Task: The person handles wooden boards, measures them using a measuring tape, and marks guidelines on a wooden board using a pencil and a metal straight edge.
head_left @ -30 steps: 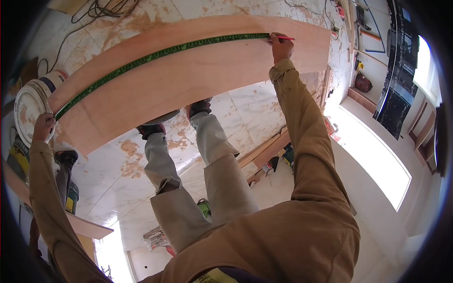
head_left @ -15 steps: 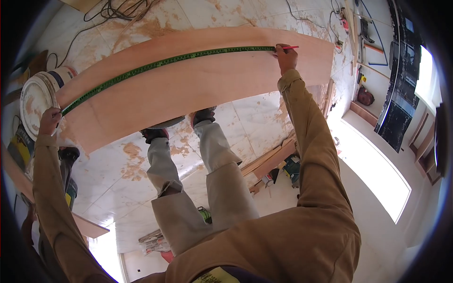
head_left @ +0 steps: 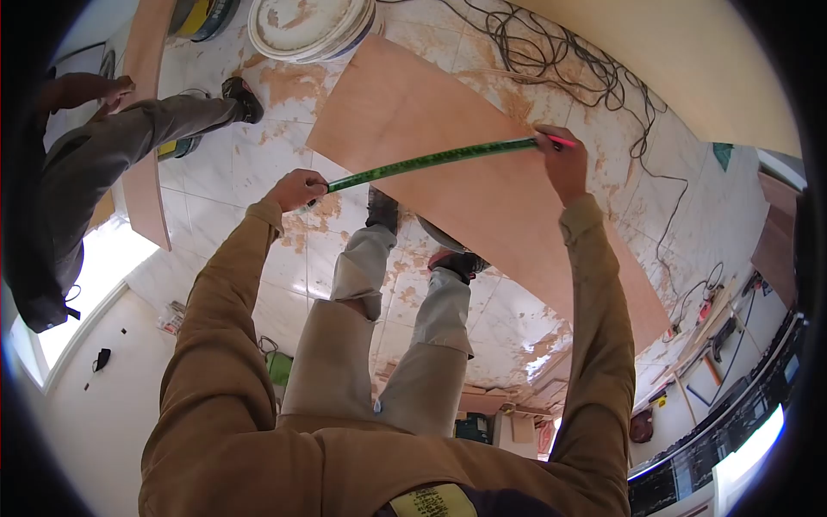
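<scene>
A green tape measure is stretched between my two hands, above a large reddish wooden board. My left hand pinches one end, just off the board's near edge, over the tiled floor. At the other end, my right hand grips the tape together with a red pencil. The board lies slantwise in front of my feet, from the white bucket toward the lower right.
The lidded white bucket stands at the board's upper end. Tangled black cables cover floor at upper right. At left, another person stands beside an upright plank. Tools lie at lower right.
The view has turned to the left, bringing the other person and more cable into sight. My hands are closer together, and the tape's left end has come off the board's far left end.
</scene>
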`<act>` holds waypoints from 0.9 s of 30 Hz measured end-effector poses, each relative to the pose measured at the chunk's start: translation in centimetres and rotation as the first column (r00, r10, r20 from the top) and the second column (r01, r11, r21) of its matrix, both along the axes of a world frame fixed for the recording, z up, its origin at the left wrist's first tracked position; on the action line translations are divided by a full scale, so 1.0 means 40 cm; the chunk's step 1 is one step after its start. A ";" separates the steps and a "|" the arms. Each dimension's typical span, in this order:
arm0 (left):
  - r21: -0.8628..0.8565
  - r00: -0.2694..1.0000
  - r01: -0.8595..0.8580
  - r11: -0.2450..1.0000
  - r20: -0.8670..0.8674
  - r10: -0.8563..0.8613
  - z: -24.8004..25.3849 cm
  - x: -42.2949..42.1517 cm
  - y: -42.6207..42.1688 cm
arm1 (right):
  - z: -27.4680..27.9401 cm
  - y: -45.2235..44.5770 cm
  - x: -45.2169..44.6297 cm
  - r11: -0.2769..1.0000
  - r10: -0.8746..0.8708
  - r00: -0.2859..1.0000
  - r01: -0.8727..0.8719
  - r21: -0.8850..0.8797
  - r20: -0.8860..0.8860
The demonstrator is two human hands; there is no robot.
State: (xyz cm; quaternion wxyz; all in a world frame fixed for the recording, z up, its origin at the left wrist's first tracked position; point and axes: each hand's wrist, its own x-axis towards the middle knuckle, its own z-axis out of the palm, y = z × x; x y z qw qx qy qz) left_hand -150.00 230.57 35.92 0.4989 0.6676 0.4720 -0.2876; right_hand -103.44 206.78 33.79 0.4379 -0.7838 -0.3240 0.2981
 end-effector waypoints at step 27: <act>0.150 0.822 -0.569 0.809 0.120 0.556 -0.097 -0.036 0.024 | -0.064 0.806 -0.278 0.839 0.496 0.848 -0.414 -0.354 0.185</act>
